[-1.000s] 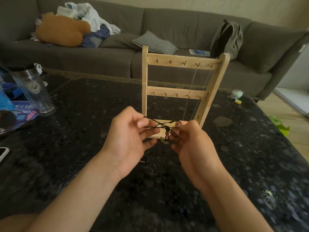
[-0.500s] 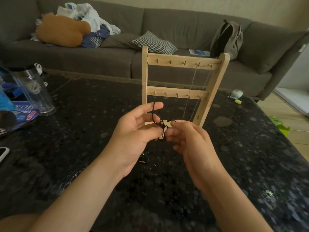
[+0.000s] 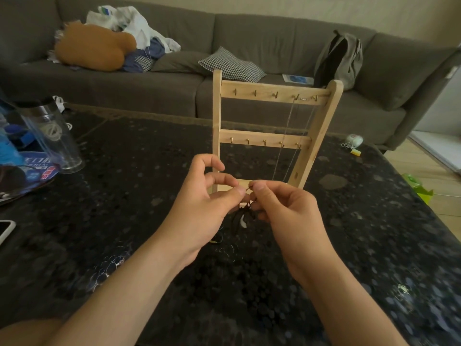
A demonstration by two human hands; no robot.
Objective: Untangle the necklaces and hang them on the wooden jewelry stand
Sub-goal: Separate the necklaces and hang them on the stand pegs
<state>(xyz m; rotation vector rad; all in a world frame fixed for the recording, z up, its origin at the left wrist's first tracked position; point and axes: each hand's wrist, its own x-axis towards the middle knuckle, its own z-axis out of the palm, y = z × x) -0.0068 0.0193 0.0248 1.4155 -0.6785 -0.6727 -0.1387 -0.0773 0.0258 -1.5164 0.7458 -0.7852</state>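
**Dark worktop, a knot in hand**

Head view: the speckled worktop lies before a grey sofa. The stand is upright at far centre. Thin chains hang from its top right hooks, so part of the job looks done. Just near its base, the left hand and right hand meet. Each grip is narrow, pinching a dark cord, probably to tease a knot apart. The tangle dangles below the fingertips. The left hooks are bare and the path up to them looks open. A tumbler and a phone sit far left.
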